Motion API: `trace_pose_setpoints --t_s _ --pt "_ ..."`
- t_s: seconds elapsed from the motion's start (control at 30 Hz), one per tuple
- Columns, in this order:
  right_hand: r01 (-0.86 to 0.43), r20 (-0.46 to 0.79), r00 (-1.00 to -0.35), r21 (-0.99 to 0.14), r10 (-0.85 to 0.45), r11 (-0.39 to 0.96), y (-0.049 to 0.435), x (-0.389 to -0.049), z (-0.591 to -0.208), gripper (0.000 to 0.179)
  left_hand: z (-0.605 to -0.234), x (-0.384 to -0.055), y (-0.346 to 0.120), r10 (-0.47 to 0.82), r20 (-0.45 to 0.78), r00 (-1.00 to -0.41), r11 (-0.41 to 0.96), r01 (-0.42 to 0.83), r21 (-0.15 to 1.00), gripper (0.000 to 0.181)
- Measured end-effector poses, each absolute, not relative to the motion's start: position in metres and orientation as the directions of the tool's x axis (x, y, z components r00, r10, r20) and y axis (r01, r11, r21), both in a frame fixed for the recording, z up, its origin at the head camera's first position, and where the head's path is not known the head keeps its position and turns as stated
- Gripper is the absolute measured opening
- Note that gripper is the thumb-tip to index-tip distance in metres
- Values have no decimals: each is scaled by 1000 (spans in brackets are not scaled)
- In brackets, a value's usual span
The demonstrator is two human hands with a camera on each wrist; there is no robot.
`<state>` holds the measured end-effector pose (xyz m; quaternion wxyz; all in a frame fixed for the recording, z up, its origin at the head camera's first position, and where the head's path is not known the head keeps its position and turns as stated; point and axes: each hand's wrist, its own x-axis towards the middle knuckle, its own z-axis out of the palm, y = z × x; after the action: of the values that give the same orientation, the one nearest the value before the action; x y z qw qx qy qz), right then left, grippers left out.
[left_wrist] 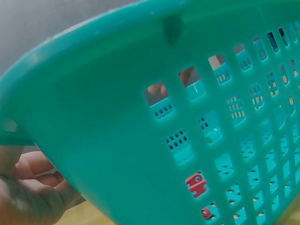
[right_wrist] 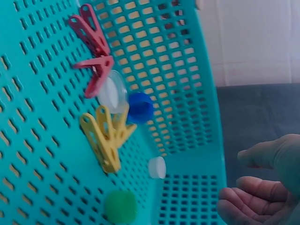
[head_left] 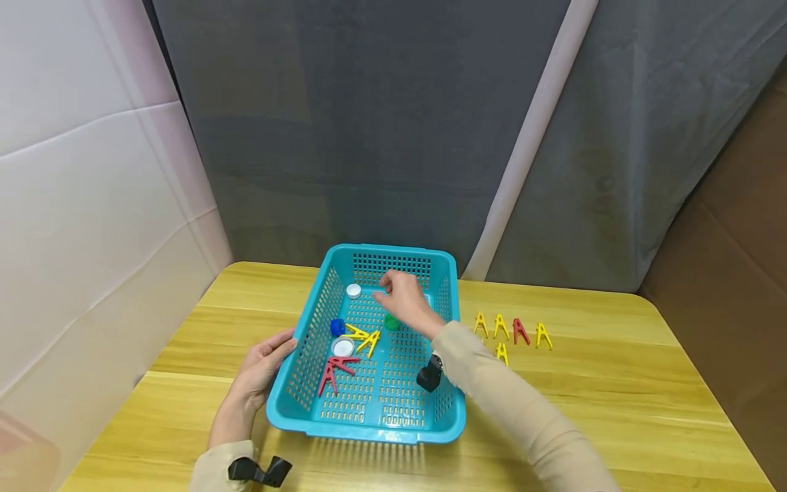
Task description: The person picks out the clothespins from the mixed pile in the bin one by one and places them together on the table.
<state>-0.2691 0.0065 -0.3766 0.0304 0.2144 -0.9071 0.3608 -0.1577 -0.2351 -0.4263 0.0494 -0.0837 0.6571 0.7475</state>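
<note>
A turquoise plastic basket (head_left: 369,433) stands on the table, tilted slightly in view. My left hand (head_left: 253,377) grips its left side, thumb at the rim. Above the basket's far half hovers my right hand (head_left: 406,301); in the right wrist view its thumb and fingers are apart with nothing between them. Inside lie two red clothespins (head_left: 328,377), two yellow clothespins (head_left: 370,344), a blue cap (head_left: 337,327), a small white cap (head_left: 353,291), a clear-rimmed white lid (head_left: 343,348) and a green cap (head_left: 391,322), partly hidden in the head view by the right hand.
Right of the basket, several yellow clothespins (head_left: 501,326) and one red clothespin (head_left: 520,331) stand on the wooden table (head_left: 615,389). Dark grey cloth (head_left: 381,137) hangs behind, with a white pole (head_left: 535,137) across it. A pale wall (head_left: 92,205) closes the left side.
</note>
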Motion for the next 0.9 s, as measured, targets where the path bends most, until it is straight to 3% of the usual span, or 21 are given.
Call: trace_pose_setpoints --t_s 0.5,0.9 --pt "-328 59 -929 -584 -364 742 -16 -265 -401 24 -426 -158 -234 -32 -187 -982 -137 -181 974 54" --pt "-323 7 -928 -515 -374 794 -22 -258 -420 52 -428 -159 -234 -18 -176 -984 -148 -171 974 54"
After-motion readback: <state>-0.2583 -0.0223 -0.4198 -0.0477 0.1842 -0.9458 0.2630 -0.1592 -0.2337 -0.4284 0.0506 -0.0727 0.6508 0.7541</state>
